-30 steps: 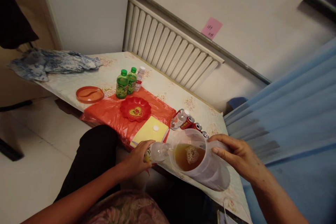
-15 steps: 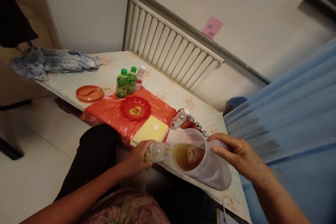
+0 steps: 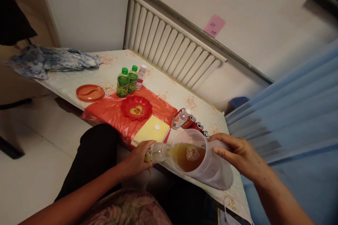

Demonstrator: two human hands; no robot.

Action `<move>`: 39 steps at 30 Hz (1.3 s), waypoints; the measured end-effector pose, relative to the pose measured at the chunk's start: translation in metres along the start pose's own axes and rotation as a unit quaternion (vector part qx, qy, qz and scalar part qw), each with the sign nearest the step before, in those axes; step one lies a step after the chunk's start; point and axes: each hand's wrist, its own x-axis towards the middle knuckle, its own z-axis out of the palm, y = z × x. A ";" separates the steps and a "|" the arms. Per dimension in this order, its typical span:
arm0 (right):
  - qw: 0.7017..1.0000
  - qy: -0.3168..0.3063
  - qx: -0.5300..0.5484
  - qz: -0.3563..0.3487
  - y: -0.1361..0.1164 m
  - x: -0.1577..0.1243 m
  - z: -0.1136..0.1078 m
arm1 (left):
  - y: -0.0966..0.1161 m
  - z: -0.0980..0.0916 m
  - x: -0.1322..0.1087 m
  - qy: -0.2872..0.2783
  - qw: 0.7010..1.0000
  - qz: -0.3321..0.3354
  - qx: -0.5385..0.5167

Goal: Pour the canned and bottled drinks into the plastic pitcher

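Note:
My left hand (image 3: 138, 156) is wrapped around a clear plastic bottle (image 3: 160, 152) with a printed label, held nearly level. The bottle's mouth is at the left rim of a large translucent pitcher (image 3: 216, 172), with yellowish liquid where they meet. My right hand (image 3: 239, 154) grips the pitcher's handle and holds it tilted, its opening facing me. Amber-brown liquid (image 3: 185, 158) with a patch of foam shows inside. A white bottle cap (image 3: 157, 127) lies on a yellow notebook (image 3: 149, 134) just beyond my left hand.
On the floral-covered table (image 3: 174, 89), a red scalloped plate (image 3: 126, 110) rests on a red plastic bag (image 3: 102, 110). Green-capped bottles (image 3: 123, 84) stand behind, an orange round tray (image 3: 90, 93) to the left. Several drink cans (image 3: 188, 122) stand beyond the pitcher. A blue curtain (image 3: 290, 112) hangs right.
Both hands hold the bottle and pitcher in almost the same positions. The liquid near the bottle's mouth looks slightly different; the view has shifted a little.

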 end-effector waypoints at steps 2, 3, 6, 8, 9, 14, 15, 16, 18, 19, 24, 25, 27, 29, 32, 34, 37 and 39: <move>1.000 -0.001 -0.004 -0.004 0.000 0.000 0.000 | 0.000 0.000 0.000 0.000 1.000 0.002 0.002; 1.000 -0.002 -0.006 -0.005 0.000 0.001 0.001 | -0.001 0.000 0.000 0.000 1.000 0.003 0.003; 1.000 -0.002 -0.008 -0.010 0.000 0.002 0.001 | -0.003 0.001 -0.001 0.001 1.000 0.003 0.006; 1.000 -0.005 -0.008 -0.010 -0.001 0.002 0.001 | -0.005 0.002 -0.002 0.003 1.000 0.001 0.004; 1.000 -0.006 -0.008 -0.010 -0.001 0.003 0.001 | -0.005 0.002 -0.002 0.003 1.000 0.001 0.003; 1.000 -0.007 -0.006 -0.009 -0.002 0.004 0.001 | -0.007 0.002 -0.003 0.002 1.000 0.002 0.005; 1.000 -0.009 -0.006 -0.009 -0.002 0.004 0.001 | -0.007 0.002 -0.003 0.002 1.000 0.000 0.004; 1.000 -0.010 -0.006 -0.009 -0.002 0.005 0.001 | -0.007 0.002 -0.003 0.001 1.000 -0.001 0.003; 1.000 -0.013 -0.008 -0.012 -0.003 0.005 0.001 | -0.007 0.001 -0.003 0.001 1.000 -0.003 -0.002; 1.000 -0.014 -0.010 -0.014 -0.003 0.006 0.001 | -0.007 0.001 -0.003 0.001 1.000 -0.004 -0.004; 1.000 -0.022 -0.014 -0.012 -0.004 0.007 0.001 | -0.007 0.000 -0.004 0.004 1.000 -0.005 -0.010; 1.000 -0.024 -0.015 -0.013 -0.004 0.007 0.001 | -0.007 0.000 -0.004 0.004 1.000 -0.005 -0.010; 0.999 -0.027 -0.017 -0.015 -0.005 0.008 0.002 | -0.007 -0.001 -0.004 0.001 1.000 -0.009 -0.011; 0.999 -0.029 -0.017 -0.015 -0.006 0.008 0.002 | -0.007 -0.001 -0.005 0.001 1.000 -0.014 -0.012; 0.999 -0.031 -0.017 -0.014 -0.008 0.009 0.002 | -0.007 -0.002 -0.005 0.002 1.000 -0.018 -0.012; 0.999 -0.031 -0.019 -0.014 -0.009 0.009 0.002 | -0.007 -0.002 -0.006 0.000 1.000 -0.021 -0.012; 0.999 -0.036 -0.019 -0.009 -0.010 0.010 0.003 | -0.006 -0.002 -0.006 -0.003 1.000 -0.026 -0.015; 0.999 -0.036 -0.014 -0.006 -0.009 0.010 0.003 | -0.006 -0.002 -0.006 -0.001 0.999 -0.027 -0.019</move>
